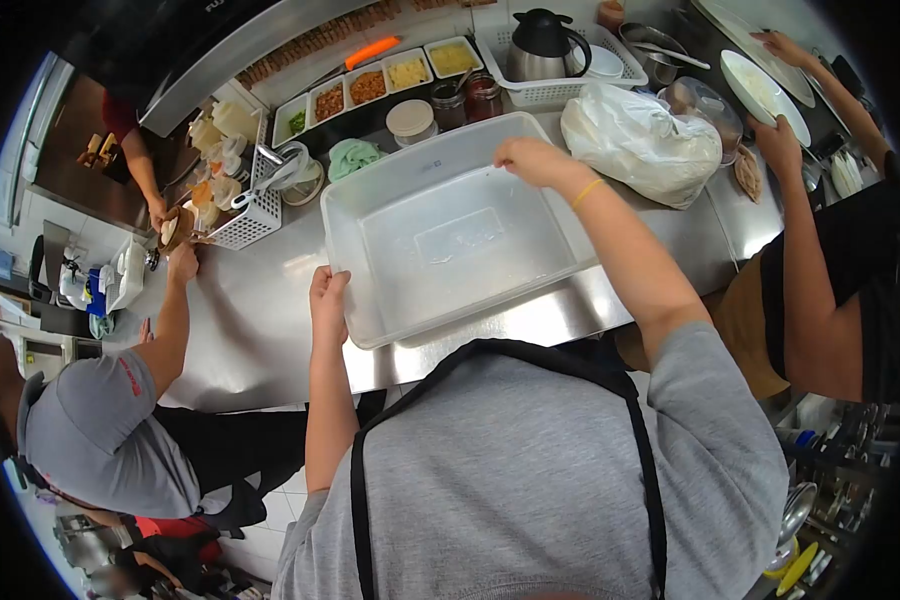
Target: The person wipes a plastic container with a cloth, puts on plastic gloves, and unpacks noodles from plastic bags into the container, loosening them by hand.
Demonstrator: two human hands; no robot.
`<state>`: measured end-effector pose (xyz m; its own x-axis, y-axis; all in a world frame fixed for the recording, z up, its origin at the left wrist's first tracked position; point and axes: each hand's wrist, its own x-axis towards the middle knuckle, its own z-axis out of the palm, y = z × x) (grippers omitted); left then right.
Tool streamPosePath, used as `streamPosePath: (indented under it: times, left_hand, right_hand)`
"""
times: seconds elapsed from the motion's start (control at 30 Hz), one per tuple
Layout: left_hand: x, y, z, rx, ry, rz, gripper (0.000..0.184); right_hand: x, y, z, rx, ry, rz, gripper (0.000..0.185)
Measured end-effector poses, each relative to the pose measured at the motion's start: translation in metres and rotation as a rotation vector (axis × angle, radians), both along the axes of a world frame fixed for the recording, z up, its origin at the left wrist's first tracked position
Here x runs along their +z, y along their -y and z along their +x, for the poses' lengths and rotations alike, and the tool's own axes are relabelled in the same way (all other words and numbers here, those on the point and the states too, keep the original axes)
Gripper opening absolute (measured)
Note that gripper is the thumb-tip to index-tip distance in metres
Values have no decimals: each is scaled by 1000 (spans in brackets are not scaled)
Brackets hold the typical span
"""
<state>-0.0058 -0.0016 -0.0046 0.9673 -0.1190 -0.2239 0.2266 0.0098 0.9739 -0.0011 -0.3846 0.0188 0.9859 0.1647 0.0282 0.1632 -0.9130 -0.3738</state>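
A large translucent plastic tub (pixel 460 235) rests tilted slightly over the steel counter, with a few wet-looking marks on its bottom and no food in it. My left hand (pixel 329 303) grips its left wall near the front corner, fingers closed on the edge. On the far right side, my right hand (pixel 533 162), below a yellow wristband, is closed at the tub's back rim. A white plastic bag (pixel 640 145) with pale contents lies right of the tub, close to my right forearm. Behind the tub's left corner is a green cloth (pixel 352 157).
Along the back stand small food trays (pixel 367 87), jars (pixel 448 104) and a thermos jug (pixel 542 48) in a white basket. A bottle basket (pixel 250 220) is at left on the steel counter (pixel 225 320). Co-workers stand on both sides; one at right holds a white oval dish (pixel 760 92).
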Motion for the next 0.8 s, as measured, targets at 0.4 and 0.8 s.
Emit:
streamPosePath:
  times: [0.4, 0.8]
  left_hand:
    - [1, -1, 7, 9, 28, -37, 13]
    - [10, -10, -3, 59, 34, -55, 12]
  right_hand:
    - [-22, -16, 12, -82, -150, -193, 32]
    - [-12, -20, 9, -84, 24, 19, 14]
